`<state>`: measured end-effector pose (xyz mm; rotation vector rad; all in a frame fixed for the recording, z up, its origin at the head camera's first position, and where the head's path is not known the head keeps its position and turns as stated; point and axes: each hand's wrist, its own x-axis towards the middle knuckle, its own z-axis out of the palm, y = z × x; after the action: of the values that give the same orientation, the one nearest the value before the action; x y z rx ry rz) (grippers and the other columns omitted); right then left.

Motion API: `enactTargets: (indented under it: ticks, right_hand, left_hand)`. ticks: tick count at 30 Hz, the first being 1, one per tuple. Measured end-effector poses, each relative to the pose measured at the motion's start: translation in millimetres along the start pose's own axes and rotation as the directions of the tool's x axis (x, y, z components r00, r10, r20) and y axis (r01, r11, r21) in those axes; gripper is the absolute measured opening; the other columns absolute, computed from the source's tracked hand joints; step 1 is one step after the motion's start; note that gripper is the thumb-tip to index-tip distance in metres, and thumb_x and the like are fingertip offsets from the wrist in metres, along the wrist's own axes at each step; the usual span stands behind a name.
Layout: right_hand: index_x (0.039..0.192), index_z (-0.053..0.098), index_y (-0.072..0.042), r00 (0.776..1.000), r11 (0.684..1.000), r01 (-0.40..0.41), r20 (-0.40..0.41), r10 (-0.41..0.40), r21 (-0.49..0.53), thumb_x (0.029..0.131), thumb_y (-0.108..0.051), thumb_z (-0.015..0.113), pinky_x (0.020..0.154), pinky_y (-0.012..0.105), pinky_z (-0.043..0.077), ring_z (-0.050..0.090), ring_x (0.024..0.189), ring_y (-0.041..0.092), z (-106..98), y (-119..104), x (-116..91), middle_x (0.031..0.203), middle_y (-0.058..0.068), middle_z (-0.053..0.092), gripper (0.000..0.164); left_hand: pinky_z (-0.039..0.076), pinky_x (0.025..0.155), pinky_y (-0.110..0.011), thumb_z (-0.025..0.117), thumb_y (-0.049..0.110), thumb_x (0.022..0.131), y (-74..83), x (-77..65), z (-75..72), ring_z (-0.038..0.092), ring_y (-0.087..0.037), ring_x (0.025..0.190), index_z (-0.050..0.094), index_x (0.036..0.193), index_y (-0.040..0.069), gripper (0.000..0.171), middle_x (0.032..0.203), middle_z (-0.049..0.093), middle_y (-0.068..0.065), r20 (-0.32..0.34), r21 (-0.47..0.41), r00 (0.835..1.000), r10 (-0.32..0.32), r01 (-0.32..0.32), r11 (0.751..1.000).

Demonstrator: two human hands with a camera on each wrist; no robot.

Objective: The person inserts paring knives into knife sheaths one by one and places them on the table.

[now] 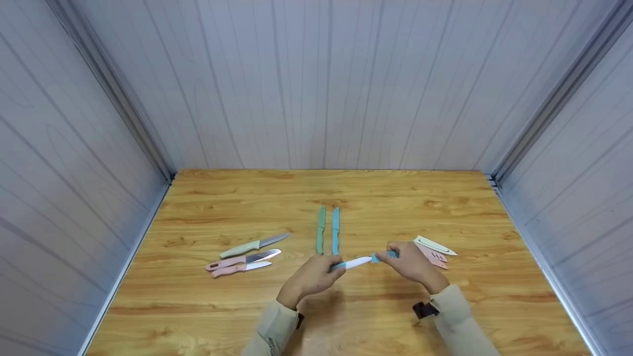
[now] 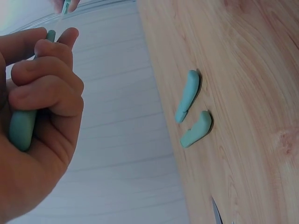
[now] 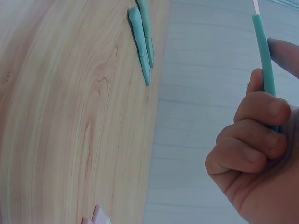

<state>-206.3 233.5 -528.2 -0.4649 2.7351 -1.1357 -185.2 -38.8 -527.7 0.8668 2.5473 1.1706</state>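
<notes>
From wrist views only: curled fingertips (image 3: 275, 142); left hand (image 1: 311, 274) grips knife (image 1: 358, 262); right hand (image 1: 410, 262), sheath (image 3: 262, 44).

"What sort of place?"
"A work booth (image 1: 588, 163), by its looks: streaked pale panels (image 1: 329, 84) wall three sides of a wood-grain tabletop (image 1: 247, 198), with grey corner strips (image 1: 114, 89) between them."

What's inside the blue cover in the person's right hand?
At the mouth of the blue cover, a white blade shows; whether its tip is inside, I can't tell. Anything deeper is hidden.
</notes>
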Motion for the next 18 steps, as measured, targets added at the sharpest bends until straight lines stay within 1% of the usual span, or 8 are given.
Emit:
enactTargets:
  ticks: [8,14,18]
  right_hand:
    - [0.066,0.049,-0.015,1.0,1.0,-0.004,0.017,0.004,0.014,0.089,-0.051,0.058,0.045,0.022,0.026,0.026,0.047,0.008,1.2,1.9,0.8,0.055,-0.008,0.033,0.044]
    - [0.065,0.046,-0.014,1.0,1.0,-0.003,0.024,0.002,0.023,0.09,-0.048,0.059,0.046,0.022,0.026,0.025,0.047,0.008,1.7,1.7,0.5,0.055,-0.008,0.03,0.044]
    - [0.066,0.045,-0.013,0.999,0.999,0.005,0.034,-0.006,0.033,0.09,-0.05,0.058,0.046,0.023,0.025,0.023,0.047,0.007,1.4,0.3,0.0,0.054,-0.007,0.028,0.046]
  left_hand:
    - [0.035,0.056,-0.022,0.052,0.025,0.099,-1.1,-2.2,-1.4,0.04,-0.006,0.057,0.06,0.086,0.015,0.018,0.067,0.045,0.009,0.01,-0.009,1.0,-0.019,0.019,1.0]
    - [0.034,0.056,-0.022,0.052,0.023,0.098,-3.5,-2.2,-0.7,0.038,-0.005,0.057,0.06,0.084,0.015,0.019,0.067,0.043,0.009,0.009,-0.008,1.0,0.001,-0.001,1.0]
    - [0.033,0.055,-0.021,0.052,0.022,0.098,-3.9,-2.2,-0.5,0.037,-0.004,0.056,0.06,0.084,0.014,0.019,0.066,0.043,0.01,0.013,-0.016,1.0,0.019,-0.019,1.0]
